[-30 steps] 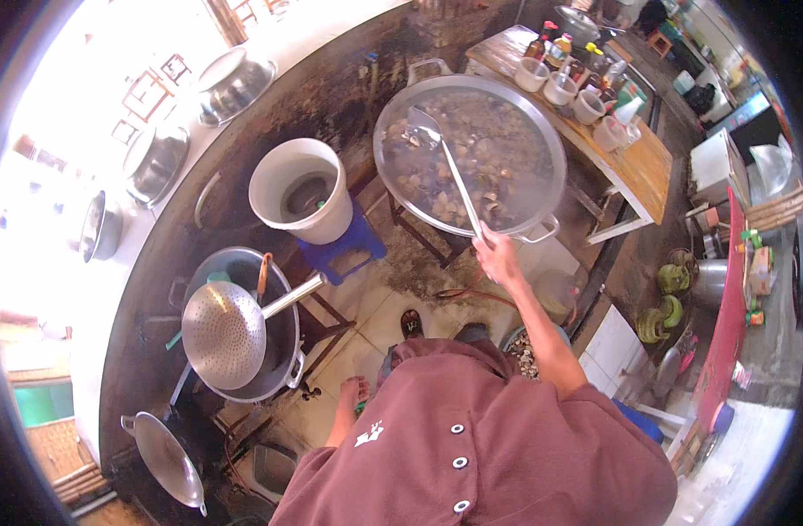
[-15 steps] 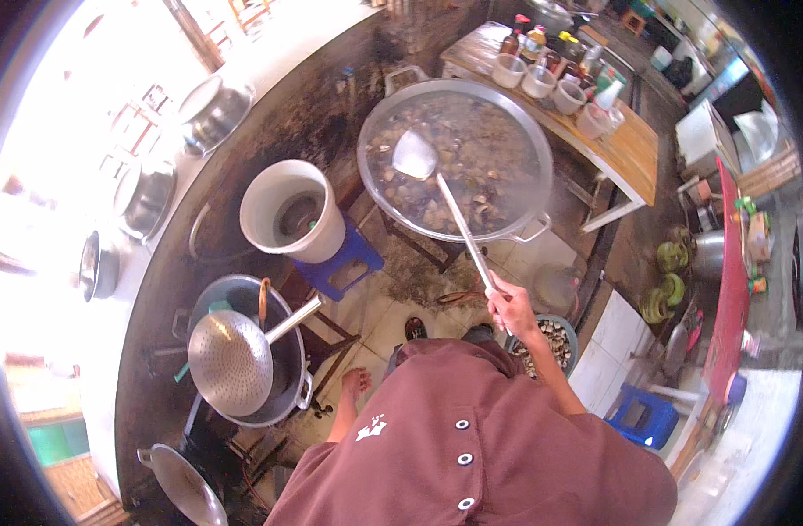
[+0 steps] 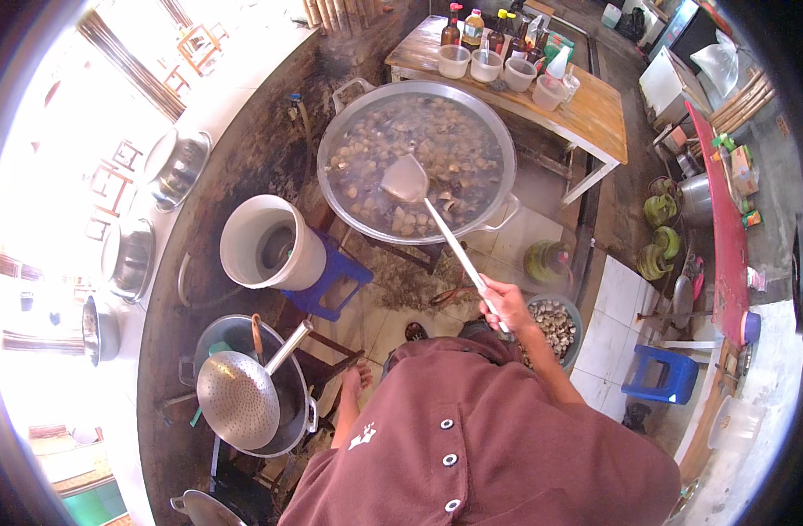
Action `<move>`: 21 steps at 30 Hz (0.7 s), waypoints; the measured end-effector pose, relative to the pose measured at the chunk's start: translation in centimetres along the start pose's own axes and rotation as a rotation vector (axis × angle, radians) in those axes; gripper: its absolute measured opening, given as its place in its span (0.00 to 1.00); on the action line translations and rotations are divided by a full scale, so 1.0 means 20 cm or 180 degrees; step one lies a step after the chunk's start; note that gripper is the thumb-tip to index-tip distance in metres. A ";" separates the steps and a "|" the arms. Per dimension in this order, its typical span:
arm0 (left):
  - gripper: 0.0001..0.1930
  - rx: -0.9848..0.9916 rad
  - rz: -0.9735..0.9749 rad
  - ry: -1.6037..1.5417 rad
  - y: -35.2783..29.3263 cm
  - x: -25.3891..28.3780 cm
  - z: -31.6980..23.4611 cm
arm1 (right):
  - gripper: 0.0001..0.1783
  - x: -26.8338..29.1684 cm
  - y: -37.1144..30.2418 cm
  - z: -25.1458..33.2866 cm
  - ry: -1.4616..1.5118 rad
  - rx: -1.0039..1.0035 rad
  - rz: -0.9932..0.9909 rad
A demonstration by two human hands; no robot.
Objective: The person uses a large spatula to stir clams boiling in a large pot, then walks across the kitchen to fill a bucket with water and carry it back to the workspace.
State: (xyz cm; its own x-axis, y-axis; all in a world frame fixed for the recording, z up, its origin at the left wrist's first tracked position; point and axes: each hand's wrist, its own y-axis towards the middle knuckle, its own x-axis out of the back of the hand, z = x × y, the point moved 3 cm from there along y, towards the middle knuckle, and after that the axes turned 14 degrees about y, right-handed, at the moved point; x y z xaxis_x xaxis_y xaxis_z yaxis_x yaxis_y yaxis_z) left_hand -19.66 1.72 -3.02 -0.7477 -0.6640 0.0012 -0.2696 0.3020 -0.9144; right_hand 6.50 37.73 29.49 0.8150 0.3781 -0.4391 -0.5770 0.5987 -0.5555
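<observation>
A long-handled metal wok spatula (image 3: 458,244) is gripped near its handle's end by my right hand (image 3: 505,307), whose fingers are wrapped round it. Its broad blade is over the middle of a wide two-handled metal pan (image 3: 328,180). Many shellfish (image 3: 375,131) in dark liquid fill this pan, and steam rises from them. My left hand (image 3: 358,377) hangs low by my side with its fingers apart, holding nothing. Nearest to it is a big pot (image 3: 298,412) with a perforated metal skimmer (image 3: 238,399) resting across it.
A white bucket (image 3: 235,241) stands on a blue stool (image 3: 336,279) left of the pan. Beyond the pan, a wooden table (image 3: 586,123) bears bottles and plastic tubs. A basin of shells (image 3: 552,329) sits by my right forearm. Metal bowls (image 3: 178,171) line the white ledge at left.
The spatula blade has shifted to the right and nearer to me within the pan. My view has turned slightly. The left hand still hangs at my side.
</observation>
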 end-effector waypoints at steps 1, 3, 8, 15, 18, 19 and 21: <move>0.16 0.0172 -0.0397 0.0111 -0.04 0.01 0.10 | 0.28 0.06 -0.03 0.05 -0.0125 -0.0013 -0.0048; 0.16 0.0460 -0.0619 0.0247 -0.12 0.01 0.27 | 0.29 0.20 -0.11 0.14 -0.0470 -0.0102 -0.0324; 0.17 0.0631 -0.0571 0.0555 -0.23 -0.07 0.53 | 0.26 0.51 -0.31 0.36 -0.1525 0.0107 -0.0589; 0.17 -0.0308 -0.0354 0.1236 -0.13 -0.42 0.36 | 0.24 0.77 -0.29 0.60 -0.1788 0.0341 -0.0676; 0.18 -0.0673 -0.0292 0.1481 -0.17 -0.57 0.16 | 0.25 0.82 -0.23 0.67 -0.1692 0.0505 -0.0711; 0.18 -0.0763 -0.0288 0.1553 -0.19 -0.62 0.09 | 0.25 0.83 -0.22 0.69 -0.1589 0.0514 -0.0790; 0.18 -0.0430 -0.0194 0.0826 -0.25 -0.70 -0.01 | 0.27 0.83 -0.18 0.72 -0.1443 0.0534 -0.0647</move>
State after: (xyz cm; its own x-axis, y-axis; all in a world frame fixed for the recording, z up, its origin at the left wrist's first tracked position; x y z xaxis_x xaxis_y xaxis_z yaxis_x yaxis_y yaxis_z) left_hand -8.06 9.64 1.57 -0.8532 -0.4918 0.1736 -0.3839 0.3668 -0.8474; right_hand 22.82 51.94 34.40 0.8721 0.4879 0.0360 -0.4188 0.7826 -0.4606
